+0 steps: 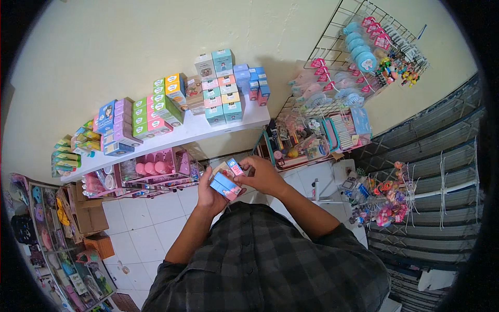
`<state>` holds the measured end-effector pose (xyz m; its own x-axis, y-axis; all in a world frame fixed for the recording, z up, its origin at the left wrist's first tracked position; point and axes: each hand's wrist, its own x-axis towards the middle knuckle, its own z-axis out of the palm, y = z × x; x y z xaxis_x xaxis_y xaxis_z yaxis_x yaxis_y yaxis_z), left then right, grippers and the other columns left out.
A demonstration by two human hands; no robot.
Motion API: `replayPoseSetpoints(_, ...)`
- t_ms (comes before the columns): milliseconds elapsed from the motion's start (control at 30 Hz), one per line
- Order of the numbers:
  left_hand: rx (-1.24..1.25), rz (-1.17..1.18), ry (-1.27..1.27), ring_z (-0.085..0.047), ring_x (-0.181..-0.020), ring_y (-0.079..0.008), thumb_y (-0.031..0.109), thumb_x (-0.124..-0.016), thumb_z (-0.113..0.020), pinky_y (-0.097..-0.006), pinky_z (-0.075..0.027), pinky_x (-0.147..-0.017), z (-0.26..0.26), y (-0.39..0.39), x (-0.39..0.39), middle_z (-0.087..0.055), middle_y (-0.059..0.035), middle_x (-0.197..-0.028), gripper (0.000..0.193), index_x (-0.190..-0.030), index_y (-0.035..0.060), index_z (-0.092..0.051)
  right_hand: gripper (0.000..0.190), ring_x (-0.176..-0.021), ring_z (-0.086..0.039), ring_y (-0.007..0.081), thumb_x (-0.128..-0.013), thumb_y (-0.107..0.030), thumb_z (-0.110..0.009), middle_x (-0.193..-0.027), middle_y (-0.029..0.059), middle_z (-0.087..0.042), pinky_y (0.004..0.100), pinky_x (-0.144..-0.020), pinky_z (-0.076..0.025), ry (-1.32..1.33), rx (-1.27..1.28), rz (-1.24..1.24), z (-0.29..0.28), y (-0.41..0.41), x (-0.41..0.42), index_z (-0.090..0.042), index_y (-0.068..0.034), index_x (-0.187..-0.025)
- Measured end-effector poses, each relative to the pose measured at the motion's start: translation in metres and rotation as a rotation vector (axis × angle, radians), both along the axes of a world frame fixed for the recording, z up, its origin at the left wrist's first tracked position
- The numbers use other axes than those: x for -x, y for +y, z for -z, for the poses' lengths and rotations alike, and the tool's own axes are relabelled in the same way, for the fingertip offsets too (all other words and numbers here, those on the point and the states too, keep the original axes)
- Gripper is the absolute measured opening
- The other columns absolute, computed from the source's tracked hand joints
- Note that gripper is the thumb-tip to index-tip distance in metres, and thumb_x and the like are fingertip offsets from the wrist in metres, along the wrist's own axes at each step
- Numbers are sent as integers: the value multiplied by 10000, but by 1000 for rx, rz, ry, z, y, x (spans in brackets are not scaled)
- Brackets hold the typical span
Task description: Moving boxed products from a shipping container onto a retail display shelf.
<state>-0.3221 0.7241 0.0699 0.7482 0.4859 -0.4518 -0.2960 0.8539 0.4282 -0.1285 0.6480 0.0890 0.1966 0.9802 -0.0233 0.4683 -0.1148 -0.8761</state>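
In front of my shirt, my left hand (209, 197) holds several small blue-and-pink cardboard boxes (222, 186) side by side, with a brown piece (221, 168) behind them that I cannot make out fully. A single small blue-and-pink box (235, 167) stands tilted above them, gripped at its edge by the fingers of my right hand (262, 176). Beyond both hands is a white wall shelf (175, 139). Similar small blue-and-pink boxes (258, 84) are stacked at its right end, beside pale purple boxes (242, 77) and teal boxes (232, 112).
Green and pink boxes (150, 117) fill the shelf's middle. Below it stands a pink rack (150, 183). A wire grid (331, 43) with hanging goods and a filled basket (298, 144) are at the right. Cardboard boxes (90, 216) and a display case (58, 253) stand left.
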Motion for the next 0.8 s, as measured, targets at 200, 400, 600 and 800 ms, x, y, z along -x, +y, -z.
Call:
replayPoseSetpoints(200,8,-8,12,-598,-1244,-353,702,-950,-439,-590,-473,-1024,-2,0,-1,-586,-187,-1392,787,-1443,89,-490,337,-792,-651,117,-859,-210,-806,-970,74,-706,295,-724,-537,289,82,14,-4,2,-6,-682,7,-1086)
replayPoseSetpoints(400,-9,-8,-89,-590,-1258,-369,648,-992,-420,-596,-491,-1012,-2,6,6,-591,-177,-1388,690,-1418,110,-500,284,-834,-696,142,-885,-164,-783,-953,95,-727,302,-758,-548,345,-265,342,-30,38,-36,-666,1,-1085)
replayPoseSetpoints(600,-25,0,-65,-572,-1278,-370,656,-982,-432,-589,-485,-1013,-2,2,6,-589,-171,-1394,692,-1410,117,-506,318,-877,-694,206,-858,-163,-810,-1009,106,-722,339,-779,-539,-193,-503,568,-33,76,-55,-645,7,-1070)
replayPoseSetpoints(800,-21,7,-34,-556,-1286,-377,696,-945,-446,-581,-476,-998,-2,1,7,-570,-176,-1409,750,-1427,124,-497,305,-901,-667,333,-825,-125,-806,-989,149,-662,431,-795,-526,-370,-567,617,-22,96,-51,-612,-22,-1038)
